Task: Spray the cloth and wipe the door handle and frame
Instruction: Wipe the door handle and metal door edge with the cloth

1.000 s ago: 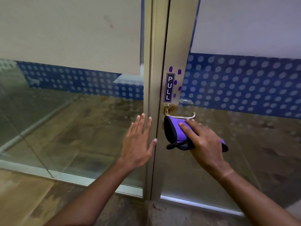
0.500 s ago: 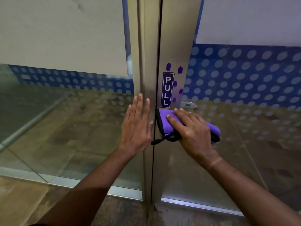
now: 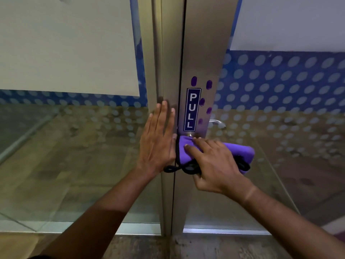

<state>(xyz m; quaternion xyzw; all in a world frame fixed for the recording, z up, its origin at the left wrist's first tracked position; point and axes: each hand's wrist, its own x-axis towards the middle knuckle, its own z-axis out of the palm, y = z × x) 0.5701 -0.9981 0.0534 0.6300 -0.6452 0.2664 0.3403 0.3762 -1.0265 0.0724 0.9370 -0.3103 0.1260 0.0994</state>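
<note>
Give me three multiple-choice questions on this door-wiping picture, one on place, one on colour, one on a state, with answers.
1. Where is the folded microfibre cloth?
A. just below the blue PULL sticker
B. on the floor
C. above the sticker

2. What is the cloth's main colour?
A. yellow
B. purple
C. white

3. How does the left hand lie?
A. clenched in a fist
B. gripping the cloth
C. flat, fingers straight, on the grey metal door frame

Answers: 1 A, the cloth sits under the sticker, beneath the right hand; 2 B, purple with black edging; 3 C, straight fingers lie against the frame.
</note>
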